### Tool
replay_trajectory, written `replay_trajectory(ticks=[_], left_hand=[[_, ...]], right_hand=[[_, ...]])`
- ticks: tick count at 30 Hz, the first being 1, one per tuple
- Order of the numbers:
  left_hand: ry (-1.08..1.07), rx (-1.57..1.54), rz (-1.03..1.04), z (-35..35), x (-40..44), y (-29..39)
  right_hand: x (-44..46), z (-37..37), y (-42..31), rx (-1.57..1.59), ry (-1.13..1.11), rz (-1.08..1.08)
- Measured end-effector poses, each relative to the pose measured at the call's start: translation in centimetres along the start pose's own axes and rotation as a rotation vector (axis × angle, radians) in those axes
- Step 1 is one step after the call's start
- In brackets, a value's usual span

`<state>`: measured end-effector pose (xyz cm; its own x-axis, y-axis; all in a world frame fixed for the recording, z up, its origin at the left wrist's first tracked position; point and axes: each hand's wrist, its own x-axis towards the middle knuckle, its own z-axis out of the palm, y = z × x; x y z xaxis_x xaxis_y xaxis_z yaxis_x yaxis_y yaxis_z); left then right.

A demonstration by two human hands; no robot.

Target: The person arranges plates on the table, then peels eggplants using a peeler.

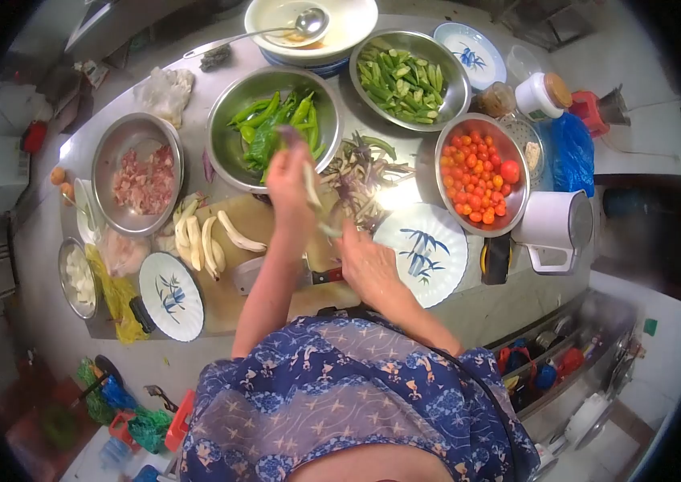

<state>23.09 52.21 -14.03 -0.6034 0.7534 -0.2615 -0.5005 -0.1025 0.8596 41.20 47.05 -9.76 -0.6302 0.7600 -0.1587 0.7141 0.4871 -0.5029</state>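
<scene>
My left hand is closed around a long pale eggplant with a purple end, raised near the front rim of the green pepper bowl. Lower and to the right, my right hand has its fingers closed by the eggplant's lower end; what they grip is too small to make out. A heap of purple-and-pale peelings lies just beyond. Several peeled pale eggplants rest on the wooden cutting board at the left, beside a cleaver partly hidden by my left forearm.
Bowls of cut okra, small tomatoes and meat stand around the board. White plates lie at right and left. A white pitcher and a blue bag are at the far right.
</scene>
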Motion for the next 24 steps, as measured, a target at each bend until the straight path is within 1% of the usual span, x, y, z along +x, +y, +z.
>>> replay_trajectory(ticks=[1, 3, 5, 7, 8, 9, 11, 12, 14, 15, 16, 17, 18, 19, 20, 21, 23, 24], left_hand=[[0.064, -0.079, 0.086, -0.3, 1.2, 1.0], [0.027, -0.117, 0.069, -1.3, 3.3, 3.5], [-0.024, -0.141, 0.06, -0.8, 3.3, 5.2], [-0.098, -0.079, -0.098, 0.0, 1.4, 5.4], [-0.134, -0.079, -0.123, -0.6, 1.5, 4.5], [-0.137, -0.078, -0.124, -0.2, 1.0, 4.4], [-0.06, -0.016, -0.199, 0.8, -0.2, 4.1], [-0.184, 0.004, -0.224, 0.0, -0.2, 3.9], [-0.203, 0.028, -0.205, -0.2, -0.6, 2.6], [-0.225, 0.052, -0.187, 0.3, -0.9, 2.1], [-0.228, 0.041, -0.112, 0.8, -0.8, 1.0], [-0.231, 0.04, -0.114, 0.9, -0.6, 0.7], [-0.236, 0.074, -0.103, 1.2, -0.6, 0.8], [-0.24, 0.108, -0.092, 2.1, -0.8, 1.5], [-0.236, 0.026, -0.128, 3.0, -1.3, 2.3], [-0.236, 0.024, -0.129, 3.0, -1.1, 2.3], [-0.225, 0.072, -0.079, 3.2, 0.0, 2.3], [-0.22, 0.071, -0.077, 3.1, 0.6, 2.2]], right_hand=[[-0.5, -0.1, -0.2, 0.006, -0.03, 0.024], [-0.5, -0.5, 0.1, 0.044, 0.006, 0.046], [0.7, -0.9, 0.3, 0.098, 0.058, 0.069], [2.9, -1.4, 1.0, 0.187, 0.059, -0.03], [3.3, -1.1, 1.3, 0.198, 0.013, -0.043], [3.3, -1.3, 1.1, 0.199, 0.015, -0.041], [3.4, -2.1, 0.5, 0.186, 0.045, -0.047], [3.7, -2.3, 0.3, 0.185, 0.042, -0.048], [4.8, -2.8, 0.1, 0.188, 0.162, -0.013], [5.4, -3.1, -0.1, 0.186, 0.161, -0.01], [6.1, -3.5, -0.3, 0.185, 0.179, 0.036], [6.5, -3.6, -0.5, 0.184, 0.197, 0.082], [6.4, -3.4, -0.6, 0.181, 0.199, 0.084], [6.3, -3.1, -0.7, 0.15, 0.163, 0.104], [6.0, -2.8, -0.7, 0.119, 0.126, 0.122], [5.4, -2.3, -0.6, 0.117, 0.125, 0.122], [3.6, -1.6, -0.2, 0.089, -0.012, 0.055], [3.0, -2.2, -0.4, 0.117, 0.027, 0.037]])
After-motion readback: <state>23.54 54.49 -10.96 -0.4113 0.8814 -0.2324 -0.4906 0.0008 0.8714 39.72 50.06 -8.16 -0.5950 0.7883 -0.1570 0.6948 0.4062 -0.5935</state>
